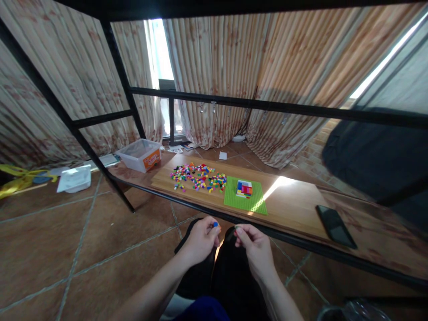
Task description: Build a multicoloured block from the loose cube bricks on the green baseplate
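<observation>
My left hand (204, 236) is closed over my lap, with a small blue toy brick (216, 224) pinched between thumb and fingers. A bit of orange shows just below that brick. To its right, my right hand (253, 240) is also closed in a pinch; a speck of green and red shows at the fingertips, too small to name. Beyond the hands, a green baseplate (234, 200) lies on the wooden board. On it stands a small block built of red, blue, white and orange bricks (244, 189). Left of the plate spreads a pile of many-coloured loose bricks (200, 177).
A clear plastic box (137, 154) with an orange label stands at the board's left end. A dark phone (336, 226) lies at the right. The black metal frame (214, 100) crosses in front of the curtains. A white tray (76, 179) sits on the tiled floor.
</observation>
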`<state>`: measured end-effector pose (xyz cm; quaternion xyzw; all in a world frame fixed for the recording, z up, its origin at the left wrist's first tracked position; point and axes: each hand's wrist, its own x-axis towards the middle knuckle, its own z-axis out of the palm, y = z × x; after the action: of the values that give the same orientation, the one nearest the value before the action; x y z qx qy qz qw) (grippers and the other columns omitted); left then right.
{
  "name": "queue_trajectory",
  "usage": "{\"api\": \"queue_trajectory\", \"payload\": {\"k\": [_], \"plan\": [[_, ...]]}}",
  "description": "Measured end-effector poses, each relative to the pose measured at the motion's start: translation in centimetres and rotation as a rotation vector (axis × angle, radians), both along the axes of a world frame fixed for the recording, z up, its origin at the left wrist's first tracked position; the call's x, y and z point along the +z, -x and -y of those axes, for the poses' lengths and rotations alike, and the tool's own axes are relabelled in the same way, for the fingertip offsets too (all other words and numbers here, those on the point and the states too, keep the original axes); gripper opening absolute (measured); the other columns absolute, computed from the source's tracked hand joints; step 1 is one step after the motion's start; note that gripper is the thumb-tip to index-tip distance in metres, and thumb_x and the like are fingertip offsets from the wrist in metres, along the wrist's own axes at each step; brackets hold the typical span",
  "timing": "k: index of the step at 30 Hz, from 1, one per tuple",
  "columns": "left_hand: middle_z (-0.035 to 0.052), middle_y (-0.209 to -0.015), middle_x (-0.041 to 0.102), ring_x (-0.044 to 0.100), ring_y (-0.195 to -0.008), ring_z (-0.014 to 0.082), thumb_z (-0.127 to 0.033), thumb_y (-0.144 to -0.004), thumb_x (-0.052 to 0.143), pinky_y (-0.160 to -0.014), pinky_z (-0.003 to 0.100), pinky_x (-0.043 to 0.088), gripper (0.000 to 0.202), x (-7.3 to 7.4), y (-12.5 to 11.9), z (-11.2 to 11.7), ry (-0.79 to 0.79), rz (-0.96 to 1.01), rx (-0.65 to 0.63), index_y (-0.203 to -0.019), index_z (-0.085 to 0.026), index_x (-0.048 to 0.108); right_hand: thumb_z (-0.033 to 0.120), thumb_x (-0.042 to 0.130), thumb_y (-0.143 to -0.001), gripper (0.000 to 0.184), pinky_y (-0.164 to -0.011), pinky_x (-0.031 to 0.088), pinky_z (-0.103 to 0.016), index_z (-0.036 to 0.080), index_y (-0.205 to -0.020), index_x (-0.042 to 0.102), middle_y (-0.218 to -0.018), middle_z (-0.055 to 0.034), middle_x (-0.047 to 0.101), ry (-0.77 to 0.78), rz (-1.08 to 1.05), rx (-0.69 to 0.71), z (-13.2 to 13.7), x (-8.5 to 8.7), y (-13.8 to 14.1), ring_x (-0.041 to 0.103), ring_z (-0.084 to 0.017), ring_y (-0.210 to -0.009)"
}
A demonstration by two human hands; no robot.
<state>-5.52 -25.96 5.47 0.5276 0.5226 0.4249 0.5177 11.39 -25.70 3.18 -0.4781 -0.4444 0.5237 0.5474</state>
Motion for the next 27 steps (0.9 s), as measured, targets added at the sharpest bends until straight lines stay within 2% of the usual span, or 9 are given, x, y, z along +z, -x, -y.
{"api": "queue_trajectory", "payload": {"k": [3,5,10,15,18,21,23,27], "plan": [[-0.0029,-0.052,0.057,0.057,-0.050,0.0123,-0.031,-0.079,0.058,-0.056,0.023,0.044,0.015,0.0,1.5,0.0,0.063,0.091,0.112,-0.076,-0.017,0.055,0.043,0.080,-0.067,0.031,-0.050,0.049,-0.024,0.016,-0.080,0.073,-0.067,-0.0022,0.066,0.034,-0.054,-0.150,-0.4,-0.8,-2.1,0.055,-0.011,-0.054],[-0.0026,-0.053,0.058,0.058,-0.052,0.0121,-0.034,-0.077,0.061,-0.057,0.023,0.045,0.018,0.1,2.1,0.1,0.088,0.139,0.141,-0.078,-0.017,0.057,0.043,0.082,-0.065,0.033,-0.054,0.052,-0.026,0.017,-0.082,0.074,-0.071,-0.0037,0.068,0.063,-0.075,-0.170,-0.6,-1.3,-3.2,0.058,-0.012,-0.058],[-0.0020,-0.056,0.058,0.055,-0.053,0.0106,-0.034,-0.076,0.064,-0.055,0.021,0.044,0.020,0.2,1.8,0.2,0.084,0.133,0.066,-0.077,-0.015,0.060,0.046,0.083,-0.062,0.038,-0.059,0.057,-0.029,0.016,-0.085,0.075,-0.072,-0.0040,0.070,0.103,-0.005,-0.174,-1.5,-2.5,-3.8,0.063,-0.015,-0.061],[-0.0024,-0.058,0.057,0.053,-0.053,0.0091,-0.032,-0.076,0.066,-0.054,0.020,0.041,0.018,-0.9,1.5,-0.8,0.108,0.150,0.045,-0.074,-0.015,0.060,0.051,0.077,-0.065,0.040,-0.060,0.058,-0.034,0.016,-0.084,0.074,-0.072,-0.0052,0.072,0.038,0.189,-0.175,-4.4,-2.8,-3.7,0.065,-0.018,-0.060],[-0.0029,-0.057,0.056,0.052,-0.052,0.0085,-0.031,-0.076,0.066,-0.054,0.020,0.041,0.018,-1.5,1.6,-2.4,0.120,0.184,0.059,-0.073,-0.015,0.060,0.051,0.070,-0.073,0.039,-0.061,0.057,-0.035,0.015,-0.087,0.074,-0.073,-0.0061,0.072,-0.023,0.360,-0.138,-7.1,-2.6,-3.0,0.066,-0.019,-0.060],[-0.0028,-0.057,0.057,0.052,-0.052,0.0083,-0.030,-0.077,0.066,-0.053,0.020,0.041,0.017,-2.0,1.1,-4.6,0.120,0.237,0.075,-0.074,-0.015,0.061,0.044,0.063,-0.080,0.031,-0.067,0.055,-0.037,0.017,-0.089,0.074,-0.080,-0.0072,0.073,-0.146,0.575,-0.096,-10.2,-2.6,-1.2,0.067,-0.021,-0.067],[-0.0019,-0.060,0.060,0.055,-0.054,0.0091,-0.028,-0.076,0.067,-0.054,0.020,0.043,0.015,-2.4,0.6,-6.5,0.110,0.271,0.113,-0.076,-0.015,0.062,0.036,0.060,-0.082,0.023,-0.077,0.052,-0.038,0.019,-0.087,0.075,-0.089,-0.0078,0.075,-0.262,0.757,-0.070,-12.5,-2.9,0.4,0.068,-0.023,-0.080],[-0.0016,-0.063,0.062,0.059,-0.053,0.0101,-0.023,-0.073,0.068,-0.054,0.021,0.045,0.010,-3.7,0.0,-11.0,0.090,0.312,0.226,-0.077,-0.015,0.063,0.024,0.055,-0.084,0.021,-0.074,0.049,-0.034,0.020,-0.087,0.075,-0.086,-0.0078,0.074,-0.343,1.012,-0.005,-16.9,-3.9,3.4,0.067,-0.021,-0.077]]}}
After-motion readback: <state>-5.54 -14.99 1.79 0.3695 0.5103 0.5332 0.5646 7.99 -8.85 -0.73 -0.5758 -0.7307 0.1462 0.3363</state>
